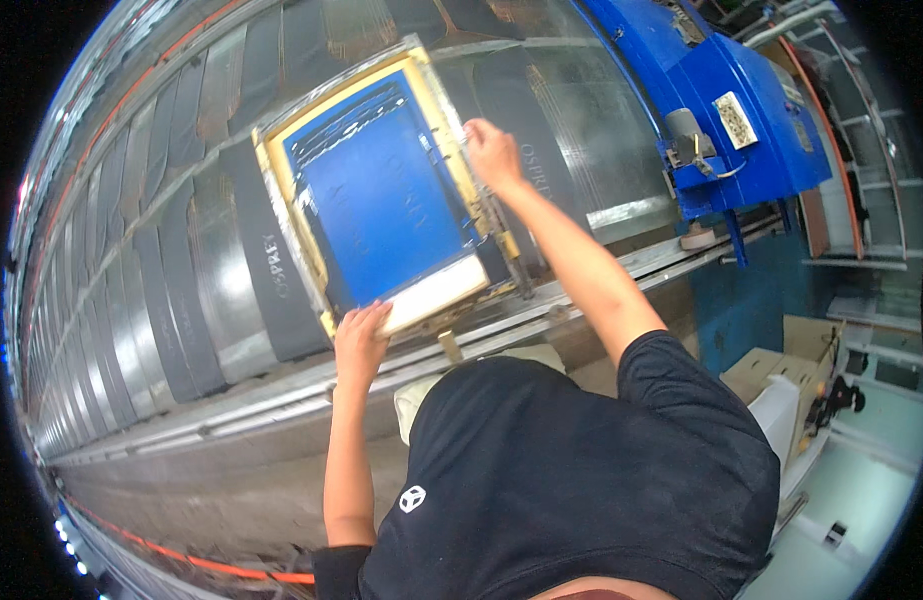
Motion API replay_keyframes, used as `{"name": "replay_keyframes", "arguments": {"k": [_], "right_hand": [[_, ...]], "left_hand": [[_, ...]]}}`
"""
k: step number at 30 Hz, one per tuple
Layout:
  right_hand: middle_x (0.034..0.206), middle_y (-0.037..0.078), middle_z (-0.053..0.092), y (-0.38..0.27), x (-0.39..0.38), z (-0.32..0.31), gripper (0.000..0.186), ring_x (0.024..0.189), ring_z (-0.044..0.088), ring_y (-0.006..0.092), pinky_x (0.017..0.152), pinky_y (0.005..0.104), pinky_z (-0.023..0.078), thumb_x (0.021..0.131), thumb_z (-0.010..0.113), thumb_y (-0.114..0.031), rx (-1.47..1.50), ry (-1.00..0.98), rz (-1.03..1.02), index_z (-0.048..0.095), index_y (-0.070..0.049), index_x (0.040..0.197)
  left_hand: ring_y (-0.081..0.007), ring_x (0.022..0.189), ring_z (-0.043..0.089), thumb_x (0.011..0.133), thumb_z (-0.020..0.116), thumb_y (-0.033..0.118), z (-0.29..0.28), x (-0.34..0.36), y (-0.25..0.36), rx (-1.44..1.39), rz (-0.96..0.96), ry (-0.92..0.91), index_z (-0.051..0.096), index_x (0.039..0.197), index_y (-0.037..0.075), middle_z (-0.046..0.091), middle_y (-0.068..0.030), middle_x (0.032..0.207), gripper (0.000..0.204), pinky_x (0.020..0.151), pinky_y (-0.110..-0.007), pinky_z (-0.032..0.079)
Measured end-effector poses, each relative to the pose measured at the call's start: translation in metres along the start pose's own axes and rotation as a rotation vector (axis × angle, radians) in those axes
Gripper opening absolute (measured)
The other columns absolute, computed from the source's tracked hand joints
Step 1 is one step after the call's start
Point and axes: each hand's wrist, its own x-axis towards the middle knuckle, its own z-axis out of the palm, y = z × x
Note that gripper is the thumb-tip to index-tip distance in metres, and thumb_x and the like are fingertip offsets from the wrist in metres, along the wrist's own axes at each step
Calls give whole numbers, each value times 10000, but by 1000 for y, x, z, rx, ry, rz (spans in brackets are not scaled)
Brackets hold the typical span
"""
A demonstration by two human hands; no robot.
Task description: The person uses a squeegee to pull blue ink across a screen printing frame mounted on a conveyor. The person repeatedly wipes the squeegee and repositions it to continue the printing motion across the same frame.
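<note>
A screen-printing frame [446, 150] lies tilted on the long table, its blue mesh [371, 190] ringed by yellowish tape. Dark ink streaks run across the mesh's far end. Along the near end sits a pale, off-white strip [436, 297]; whether it is a loose piece or part of the frame I cannot tell. My left hand [361, 338] grips the frame's near left corner, fingertips against that strip. Higher up, on the frame's right side, my right hand [491, 155] is closed around the edge. Dark fabric pieces [251, 250] with pale lettering lie flat beside and partly beneath the frame.
Rows of dark fabric pieces [166, 300] stretch leftward along the shiny table. A metal rail [281, 405] follows its near edge. A blue machine [741, 120] stands at the far right. Boxes [771, 370] and shelving lie to the right of my body.
</note>
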Motion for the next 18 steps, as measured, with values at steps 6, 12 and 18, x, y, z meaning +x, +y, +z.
{"name": "replay_keyframes", "arguments": {"k": [6,12,18], "right_hand": [[1069,179,730,131,63,-115,288,1018,711,339,854,396,543,987,611,-295,-3,29,-120,731,-67,1116],[1130,164,742,249,87,-198,340,1064,709,286,920,374,525,1018,578,-336,-74,7,15,722,-81,1192],[1009,159,752,256,66,-185,301,936,717,301,823,397,528,1020,569,-328,-76,17,-3,731,-101,1132]], "left_hand": [[-317,1074,642,676,705,-5,88,64,129,18,20,-31,714,1179,111,709,-101,1221,516,937,-433,518],[-283,1099,621,738,713,58,146,121,206,27,3,-135,692,1222,157,700,-56,1181,495,929,-455,483],[-245,1098,614,731,717,76,161,109,203,139,-60,-141,703,1184,177,692,-25,1107,464,907,-419,474]]}}
